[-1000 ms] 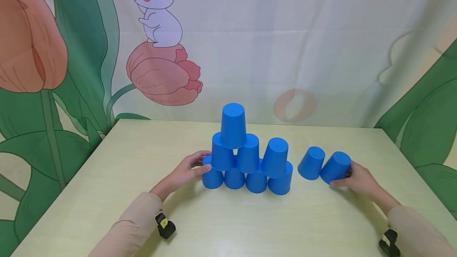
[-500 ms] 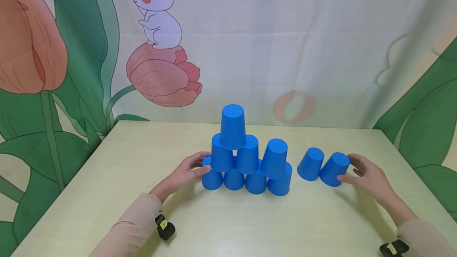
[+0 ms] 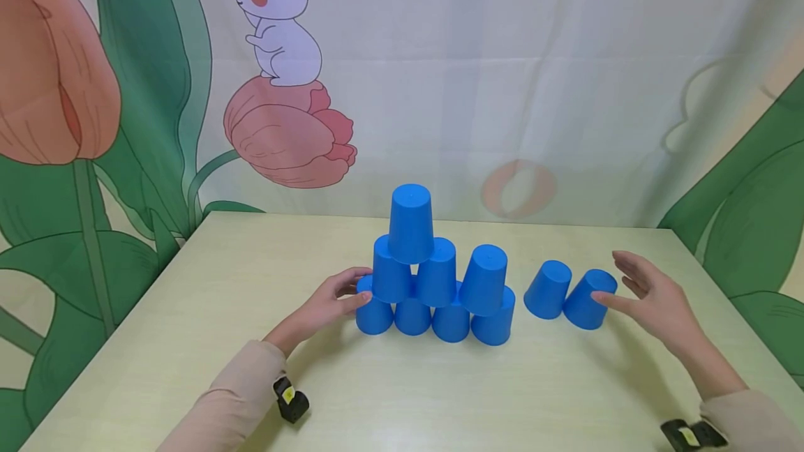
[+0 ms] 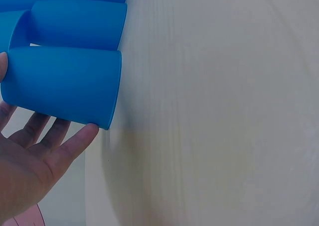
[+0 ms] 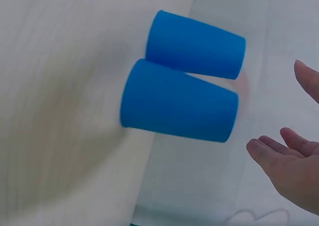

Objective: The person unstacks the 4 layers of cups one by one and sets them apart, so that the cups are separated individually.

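Note:
Upside-down blue cups stand in a stepped stack, with a bottom row of several, three above and a top cup (image 3: 411, 225) over the left pair. My left hand (image 3: 329, 302) holds the leftmost bottom cup (image 3: 375, 316); in the left wrist view its fingertips touch the side of that cup (image 4: 62, 86) and the thumb is at its base end. To the right, an inner cup (image 3: 548, 290) and an outer cup (image 3: 585, 305) stand close together on the table. My right hand (image 3: 659, 305) hovers beside the outer cup, apart from it in the right wrist view, fingers spread and holding nothing.
A pale wooden table (image 3: 440, 396) bears all the cups. Behind it hangs a curtain (image 3: 565, 89) printed with flowers and a rabbit. A gap lies between the stack and the right-hand pair. A black wrist camera (image 3: 292, 400) sits below the left sleeve.
My right hand has let go of the outer right cup and moved up and back to the right, its fingers opening. The left hand and the stack stay as they were.

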{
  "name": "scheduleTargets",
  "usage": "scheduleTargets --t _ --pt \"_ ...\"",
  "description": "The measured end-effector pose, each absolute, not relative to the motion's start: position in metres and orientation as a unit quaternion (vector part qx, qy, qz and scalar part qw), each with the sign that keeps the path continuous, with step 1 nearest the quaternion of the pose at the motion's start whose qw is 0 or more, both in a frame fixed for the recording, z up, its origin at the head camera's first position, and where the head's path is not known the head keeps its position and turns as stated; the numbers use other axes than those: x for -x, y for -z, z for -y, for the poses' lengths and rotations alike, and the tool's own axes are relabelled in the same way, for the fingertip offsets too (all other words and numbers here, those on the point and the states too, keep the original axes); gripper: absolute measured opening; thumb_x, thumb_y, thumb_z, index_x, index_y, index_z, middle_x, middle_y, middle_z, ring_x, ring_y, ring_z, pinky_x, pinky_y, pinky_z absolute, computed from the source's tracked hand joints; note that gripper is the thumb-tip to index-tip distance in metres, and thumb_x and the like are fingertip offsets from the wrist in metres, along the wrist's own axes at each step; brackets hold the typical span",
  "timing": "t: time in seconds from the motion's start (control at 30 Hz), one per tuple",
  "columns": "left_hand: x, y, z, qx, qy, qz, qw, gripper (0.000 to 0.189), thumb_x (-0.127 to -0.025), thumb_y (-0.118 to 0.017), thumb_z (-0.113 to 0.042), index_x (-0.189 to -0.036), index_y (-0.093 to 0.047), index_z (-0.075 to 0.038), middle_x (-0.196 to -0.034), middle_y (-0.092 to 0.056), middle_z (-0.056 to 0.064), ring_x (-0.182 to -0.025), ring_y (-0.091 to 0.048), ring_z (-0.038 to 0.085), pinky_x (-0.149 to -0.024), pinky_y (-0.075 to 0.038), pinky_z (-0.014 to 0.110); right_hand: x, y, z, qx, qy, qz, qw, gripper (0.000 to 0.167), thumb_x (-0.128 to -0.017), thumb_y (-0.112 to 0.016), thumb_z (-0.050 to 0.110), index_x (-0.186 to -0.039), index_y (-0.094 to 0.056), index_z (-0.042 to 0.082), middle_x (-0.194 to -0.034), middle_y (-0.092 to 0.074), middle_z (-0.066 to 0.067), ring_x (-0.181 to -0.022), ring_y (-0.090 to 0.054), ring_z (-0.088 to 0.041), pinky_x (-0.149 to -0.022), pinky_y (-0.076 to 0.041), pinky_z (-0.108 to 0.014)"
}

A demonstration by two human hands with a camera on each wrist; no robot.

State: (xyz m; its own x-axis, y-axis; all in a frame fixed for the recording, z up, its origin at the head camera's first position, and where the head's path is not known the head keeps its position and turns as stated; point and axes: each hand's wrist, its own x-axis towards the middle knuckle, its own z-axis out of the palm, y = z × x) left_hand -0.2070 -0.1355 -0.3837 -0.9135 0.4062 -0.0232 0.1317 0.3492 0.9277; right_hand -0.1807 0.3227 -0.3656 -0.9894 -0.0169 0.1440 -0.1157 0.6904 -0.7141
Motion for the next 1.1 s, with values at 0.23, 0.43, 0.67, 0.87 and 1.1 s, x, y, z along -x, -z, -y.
scheduleTargets --t 0.23,0.43,0.67,0.87,1.1 --pt "0.215 0.397 0.139 -0.163 -0.55 -0.81 0.122 0.048 -0.093 -0.053 -0.019 -0.134 -0.038 -0.001 -0.131 -0.043 0.025 -0.116 -0.043 0.042 -0.088 -0.043 0.053 0.176 0.346 -0.303 -0.06 -0.386 0.919 0.063 0.084 -0.082 -0.067 0.033 -0.144 -0.019 0.003 -0.142 -0.027 -0.026 -0.123 -0.033 -0.046 -0.091 -0.038 -0.027" --pt "0.225 0.413 0.142 -0.162 -0.551 -0.81 0.118 0.051 -0.092 -0.055 -0.026 -0.135 -0.038 -0.006 -0.131 -0.044 0.021 -0.116 -0.044 0.039 -0.086 -0.045 0.05 0.174 0.337 -0.288 -0.084 -0.394 0.912 0.073 0.082 -0.082 -0.068 0.029 -0.143 -0.021 0.003 -0.142 -0.028 -0.025 -0.124 -0.034 -0.044 -0.092 -0.036 -0.021" --pt "0.226 0.414 0.142 -0.159 -0.553 -0.809 0.119 0.051 -0.091 -0.056 -0.028 -0.135 -0.04 -0.008 -0.13 -0.045 0.019 -0.116 -0.045 0.037 -0.087 -0.045 0.049 0.172 0.33 -0.268 -0.103 -0.396 0.909 0.082 0.081 -0.081 -0.069 0.03 -0.143 -0.024 0.004 -0.141 -0.032 -0.023 -0.122 -0.037 -0.044 -0.091 -0.038 -0.033" --pt "0.224 0.414 0.142 -0.155 -0.553 -0.81 0.117 0.05 -0.091 -0.055 -0.026 -0.135 -0.039 -0.007 -0.13 -0.045 0.02 -0.115 -0.045 0.038 -0.087 -0.045 0.049 0.17 0.325 -0.254 -0.125 -0.409 0.9 0.083 0.079 -0.081 -0.07 0.028 -0.142 -0.026 0.004 -0.141 -0.033 -0.021 -0.123 -0.037 -0.041 -0.092 -0.037 -0.034" --pt "0.211 0.393 0.137 -0.158 -0.553 -0.809 0.12 0.047 -0.093 -0.053 -0.018 -0.134 -0.038 -0.001 -0.129 -0.044 0.025 -0.114 -0.044 0.042 -0.087 -0.044 0.051 0.169 0.32 -0.239 -0.156 -0.42 0.888 0.103 0.075 -0.079 -0.072 0.021 -0.14 -0.031 0.004 -0.139 -0.036 -0.019 -0.124 -0.038 -0.037 -0.092 -0.037 -0.02"
